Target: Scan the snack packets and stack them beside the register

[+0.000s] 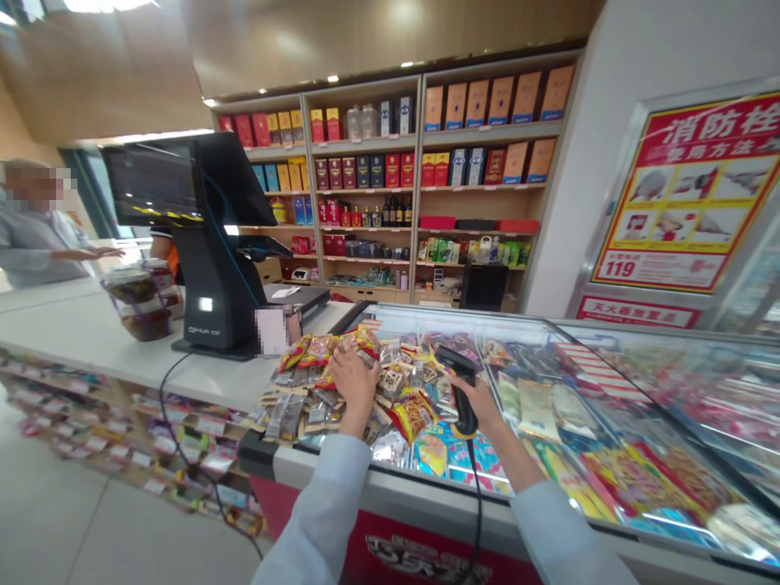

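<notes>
My left hand lies over a pile of snack packets on the glass top of the freezer, its fingers spread on a red and yellow packet. Around it are several clear and brown packets. My right hand is wrapped round the handle of a black barcode scanner, whose head is above the right side of the pile and whose cable hangs down the freezer front. Another red and yellow packet lies between my two hands.
Left of the pile, a black checkout terminal stands on the white counter, beside stacked plastic tubs. A person is behind the counter at far left. The freezer extends right, with packaged food under its glass. Shelves of boxes stand behind.
</notes>
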A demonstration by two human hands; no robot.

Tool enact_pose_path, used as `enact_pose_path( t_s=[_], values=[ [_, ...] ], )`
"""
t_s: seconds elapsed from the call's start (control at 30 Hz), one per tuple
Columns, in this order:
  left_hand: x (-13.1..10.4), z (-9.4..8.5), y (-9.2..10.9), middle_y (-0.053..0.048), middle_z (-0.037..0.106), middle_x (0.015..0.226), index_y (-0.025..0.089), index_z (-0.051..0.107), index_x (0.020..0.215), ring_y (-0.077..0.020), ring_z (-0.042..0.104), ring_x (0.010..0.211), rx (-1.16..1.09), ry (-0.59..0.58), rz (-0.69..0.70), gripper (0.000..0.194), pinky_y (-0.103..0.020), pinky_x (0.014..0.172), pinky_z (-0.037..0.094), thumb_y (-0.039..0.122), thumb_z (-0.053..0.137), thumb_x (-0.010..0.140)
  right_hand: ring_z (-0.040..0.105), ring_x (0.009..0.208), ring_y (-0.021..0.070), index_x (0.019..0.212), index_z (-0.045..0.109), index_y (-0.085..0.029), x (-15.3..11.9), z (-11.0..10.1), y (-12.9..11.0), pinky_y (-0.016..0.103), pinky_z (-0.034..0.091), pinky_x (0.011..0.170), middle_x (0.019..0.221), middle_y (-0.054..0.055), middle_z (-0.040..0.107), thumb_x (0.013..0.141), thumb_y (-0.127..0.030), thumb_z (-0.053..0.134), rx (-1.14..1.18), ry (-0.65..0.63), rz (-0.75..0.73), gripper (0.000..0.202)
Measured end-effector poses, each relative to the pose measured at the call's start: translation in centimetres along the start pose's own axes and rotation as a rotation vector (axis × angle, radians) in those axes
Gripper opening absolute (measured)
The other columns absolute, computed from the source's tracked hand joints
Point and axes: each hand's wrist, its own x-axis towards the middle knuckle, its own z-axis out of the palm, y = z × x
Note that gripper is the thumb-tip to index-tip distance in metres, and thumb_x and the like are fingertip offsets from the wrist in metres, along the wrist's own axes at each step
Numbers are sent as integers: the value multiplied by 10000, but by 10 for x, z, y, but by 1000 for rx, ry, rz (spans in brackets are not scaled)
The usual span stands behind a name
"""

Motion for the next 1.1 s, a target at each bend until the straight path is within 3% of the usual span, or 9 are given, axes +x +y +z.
enact_pose_path(
  t_s=[0.1, 0.23, 0.33, 0.53, 0.63, 0.73, 0.97, 1.1],
  values=[
    [-6, -1, 0, -263, 457, 1262, 31, 339, 1367, -398, 388, 1216, 52, 20, 6, 809, -560, 997, 312, 474, 580, 735, 491, 330, 115, 504, 578, -154, 0, -1, 4, 230, 396, 362, 408, 8, 551, 607, -434, 772, -112, -82, -65, 356],
    [-7, -3, 0, -209, 527, 1120, 43, 374, 1353, -382, 426, 1150, 78, 24, 37, 772, -577, 996, 305, 472, 570, 742, 498, 345, 124, 497, 582, -161, -1, -3, 3, 239, 405, 386, 404, 15, 555, 652, -441, 745, -158, -74, -134, 359],
    [-5, -3, -1, -197, 526, 1136, 67, 382, 1355, -372, 440, 1147, 55, 24, 89, 701, -566, 990, 329, 403, 564, 767, 499, 346, 127, 500, 585, -161, -1, -5, 2, 244, 414, 401, 404, 20, 560, 675, -451, 729, -179, -69, -165, 368],
    [2, 6, -2, -183, 437, 1374, 140, 245, 1447, -273, 467, 1238, -314, -13, 278, 570, -413, 1005, 410, 205, 363, 893, 497, 337, 132, 495, 576, -172, -4, -5, 0, 247, 405, 389, 394, 20, 554, 681, -478, 716, -213, -75, -197, 385],
    [4, 9, -1, -155, 391, 1441, 192, 149, 1480, -248, 413, 1315, -504, -10, 300, 595, -399, 1037, 405, 234, 348, 921, 497, 346, 130, 508, 581, -174, -10, -3, -6, 250, 412, 402, 403, 13, 555, 684, -459, 719, -194, -94, -243, 362],
    [3, 10, -1, -159, 341, 1479, 193, 69, 1489, -238, 329, 1376, -626, 70, 261, 641, -413, 1103, 339, 281, 370, 931, 507, 365, 128, 512, 583, -175, -15, -2, -11, 248, 424, 431, 412, 13, 560, 715, -430, 703, -208, -120, -274, 347],
    [0, 12, -4, -153, 290, 1507, 198, 106, 1482, -210, 247, 1416, -700, 79, 313, 612, -389, 1151, 259, 311, 372, 943, 533, 366, 161, 546, 586, -183, -10, -6, -1, 271, 439, 441, 407, 23, 572, 722, -447, 686, -365, -91, -249, 333],
    [1, 12, -4, -162, 271, 1512, 181, 136, 1478, -218, 236, 1417, -750, 159, 257, 614, -398, 1164, 220, 331, 388, 939, 550, 378, 177, 608, 600, -183, -11, -6, -1, 285, 456, 458, 419, 25, 588, 728, -454, 663, -436, -97, -246, 303]
  ],
)
